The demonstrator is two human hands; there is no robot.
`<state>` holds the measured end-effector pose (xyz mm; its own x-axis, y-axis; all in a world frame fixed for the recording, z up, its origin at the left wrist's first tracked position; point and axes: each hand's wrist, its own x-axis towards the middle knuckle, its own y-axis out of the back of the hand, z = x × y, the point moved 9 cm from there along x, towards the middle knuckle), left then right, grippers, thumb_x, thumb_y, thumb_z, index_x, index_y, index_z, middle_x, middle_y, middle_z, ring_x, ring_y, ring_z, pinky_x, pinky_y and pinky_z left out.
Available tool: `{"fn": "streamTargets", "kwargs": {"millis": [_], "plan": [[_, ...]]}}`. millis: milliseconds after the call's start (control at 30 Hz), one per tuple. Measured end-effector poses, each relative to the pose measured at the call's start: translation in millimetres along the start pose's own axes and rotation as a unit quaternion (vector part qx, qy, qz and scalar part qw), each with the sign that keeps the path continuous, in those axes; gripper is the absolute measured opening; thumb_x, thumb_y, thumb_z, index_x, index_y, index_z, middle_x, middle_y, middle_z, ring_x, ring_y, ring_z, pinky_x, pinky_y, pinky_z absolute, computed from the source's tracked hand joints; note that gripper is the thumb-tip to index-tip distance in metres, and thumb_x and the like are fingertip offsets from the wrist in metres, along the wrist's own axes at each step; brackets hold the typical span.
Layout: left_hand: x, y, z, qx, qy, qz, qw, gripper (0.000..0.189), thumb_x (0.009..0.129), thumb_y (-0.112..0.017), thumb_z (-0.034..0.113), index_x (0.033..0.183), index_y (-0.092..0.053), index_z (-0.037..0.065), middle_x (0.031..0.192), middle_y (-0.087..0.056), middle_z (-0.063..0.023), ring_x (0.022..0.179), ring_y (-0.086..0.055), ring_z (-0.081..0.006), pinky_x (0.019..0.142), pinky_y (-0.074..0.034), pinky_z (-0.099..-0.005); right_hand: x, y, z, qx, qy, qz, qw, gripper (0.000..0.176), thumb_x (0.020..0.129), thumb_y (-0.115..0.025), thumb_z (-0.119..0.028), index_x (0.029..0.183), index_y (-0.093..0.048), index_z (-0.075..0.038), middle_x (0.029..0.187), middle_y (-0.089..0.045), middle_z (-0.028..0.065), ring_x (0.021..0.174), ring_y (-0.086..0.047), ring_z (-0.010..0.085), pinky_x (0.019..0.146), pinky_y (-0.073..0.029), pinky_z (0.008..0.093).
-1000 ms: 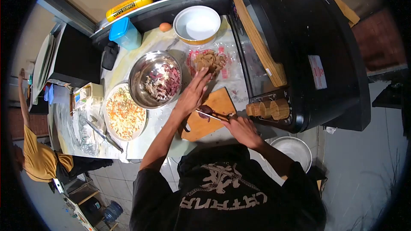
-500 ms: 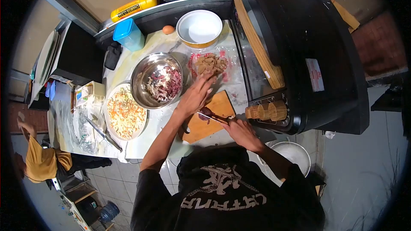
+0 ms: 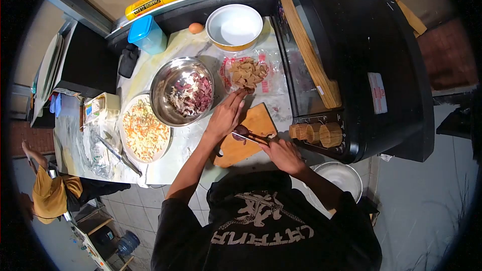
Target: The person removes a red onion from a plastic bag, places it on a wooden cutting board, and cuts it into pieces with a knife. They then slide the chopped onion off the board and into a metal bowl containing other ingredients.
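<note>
A person's bare right hand [image 3: 284, 153] closes its fingers around the handle of a dark-handled knife [image 3: 253, 137], its blade against a small dark-red piece of food [image 3: 241, 130] near the middle of an orange-brown wooden cutting board [image 3: 249, 143]. The left hand [image 3: 224, 118] reaches past the board's left edge, fingers extended and close together, the tips beside a heap of thin brown slices [image 3: 247, 72]; whether they grip a slice cannot be told. The slices lie beyond the board on a clear plastic bag with red print [image 3: 272, 74]. Farther beyond the board sits a white-lined bowl with a golden-yellow outside [image 3: 234, 26], a brown egg [image 3: 196, 28] near its left side. Beyond the board and to its left, a shiny steel mixing bowl [image 3: 163, 105] holds dark-red and pale pieces [image 3: 193, 95], and close beside it a round white plate [image 3: 143, 160] is heaped with orange and pale shreds [image 3: 144, 130]. To the board's right stands a large black appliance [image 3: 351, 70] with a long wooden handle [image 3: 307, 50] and wooden knobs [image 3: 316, 134]. Well to the board's left, past the marble-patterned counter [image 3: 173, 168], a person in a mustard-yellow shirt [image 3: 50, 195] is in view.
</note>
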<state>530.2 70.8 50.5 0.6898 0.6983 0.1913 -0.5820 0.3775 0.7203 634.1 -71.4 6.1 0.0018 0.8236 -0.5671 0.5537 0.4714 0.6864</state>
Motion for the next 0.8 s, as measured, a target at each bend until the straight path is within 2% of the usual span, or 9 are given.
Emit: {"fn": "streamTargets", "kwargs": {"millis": [67, 133, 233, 367, 467, 533, 667, 733, 800], "plan": [[-1, -6, -10, -0.029, 0.01, -0.006, 1.0, 0.032, 0.1, -0.041, 0.015, 0.126, -0.048, -0.001, 0.119, -0.054, -0.0206, 0.109, -0.055, -0.041, 0.091, -0.047, -0.045, 2, -1, 1, 0.0, -0.005, -0.007, 1.0, 0.058, 0.098, -0.04, -0.05, 0.1, -0.067, 0.001, 0.091, -0.065, 0.0276, 0.09, -0.063, 0.0441, 0.076, -0.051, 0.0506], [0, -5, -8, -0.027, 0.007, 0.001, 1.0, 0.032, 0.1, -0.041, 0.015, 0.126, -0.048, -0.001, 0.118, -0.054, -0.0212, 0.108, -0.055, -0.0415, 0.09, -0.047, -0.0454, 4, -9, 6, 0.001, -0.034, -0.057, 0.998, 0.056, 0.098, -0.04, -0.05, 0.105, -0.065, 0.0, 0.095, -0.063, 0.0279, 0.095, -0.061, 0.0443, 0.08, -0.049, 0.0514], [2, -3, -8, -0.028, 0.009, 0.008, 1.0, 0.032, 0.1, -0.041, 0.016, 0.125, -0.048, -0.002, 0.117, -0.054, -0.0222, 0.105, -0.055, -0.0422, 0.088, -0.047, -0.0459, 5, -10, 10, -0.001, -0.027, -0.032, 0.999, 0.055, 0.097, -0.041, -0.05, 0.108, -0.064, -0.002, 0.099, -0.063, 0.0275, 0.098, -0.06, 0.0446, 0.082, -0.049, 0.0515], [2, -4, -8, -0.022, 0.012, -0.002, 1.0, 0.033, 0.1, -0.041, 0.017, 0.126, -0.046, -0.003, 0.116, -0.054, -0.0229, 0.103, -0.056, -0.0433, 0.085, -0.047, -0.0466, 9, -14, 12, -0.008, -0.017, -0.022, 1.0, 0.054, 0.097, -0.042, -0.051, 0.109, -0.064, -0.002, 0.097, -0.063, 0.0266, 0.096, -0.06, 0.0447, 0.08, -0.05, 0.0507], [2, -5, -8, -0.012, 0.001, 0.001, 1.0, 0.034, 0.099, -0.042, 0.017, 0.127, -0.045, -0.002, 0.118, -0.053, -0.0229, 0.102, -0.056, -0.0441, 0.085, -0.047, -0.0472, 6, -8, 9, 0.022, -0.005, 0.014, 1.0, 0.054, 0.097, -0.042, -0.051, 0.107, -0.064, -0.003, 0.092, -0.063, 0.0267, 0.091, -0.061, 0.0447, 0.078, -0.05, 0.0509], [3, -7, -10, -0.008, 0.009, -0.006, 1.0, 0.034, 0.099, -0.042, 0.016, 0.128, -0.044, -0.002, 0.118, -0.053, -0.0231, 0.102, -0.056, -0.0444, 0.084, -0.047, -0.0474, 6, -7, 9, -0.021, 0.025, 0.065, 0.997, 0.053, 0.096, -0.043, -0.051, 0.108, -0.064, -0.003, 0.09, -0.064, 0.0264, 0.087, -0.062, 0.0448, 0.076, -0.05, 0.0518], [4, -8, -13, -0.001, 0.029, -0.02, 0.999, 0.034, 0.098, -0.043, 0.015, 0.128, -0.043, -0.002, 0.118, -0.052, -0.0235, 0.102, -0.055, -0.0448, 0.084, -0.047, -0.0482, 11, -10, 11, -0.045, 0.007, 0.042, 0.998, 0.05, 0.097, -0.044, -0.049, 0.108, -0.064, -0.003, 0.089, -0.065, 0.0263, 0.087, -0.063, 0.0444, 0.075, -0.05, 0.0514], [4, -6, -12, -0.005, 0.02, -0.007, 1.0, 0.033, 0.098, -0.043, 0.014, 0.127, -0.043, -0.002, 0.118, -0.052, -0.0234, 0.102, -0.055, -0.045, 0.084, -0.047, -0.0485, 9, -4, 7, 0.016, -0.014, 0.018, 1.0, 0.051, 0.097, -0.045, -0.047, 0.104, -0.064, -0.001, 0.089, -0.065, 0.0269, 0.09, -0.063, 0.0436, 0.074, -0.051, 0.05], [5, -2, -11, -0.007, 0.009, 0.01, 1.0, 0.033, 0.098, -0.043, 0.013, 0.127, -0.043, -0.002, 0.118, -0.052, -0.0233, 0.102, -0.055, -0.0451, 0.084, -0.047, -0.0489, 10, -6, 7, 0.003, -0.016, 0.014, 1.0, 0.052, 0.096, -0.045, -0.048, 0.102, -0.064, 0.0, 0.088, -0.065, 0.0272, 0.09, -0.063, 0.0437, 0.075, -0.051, 0.05]]}}
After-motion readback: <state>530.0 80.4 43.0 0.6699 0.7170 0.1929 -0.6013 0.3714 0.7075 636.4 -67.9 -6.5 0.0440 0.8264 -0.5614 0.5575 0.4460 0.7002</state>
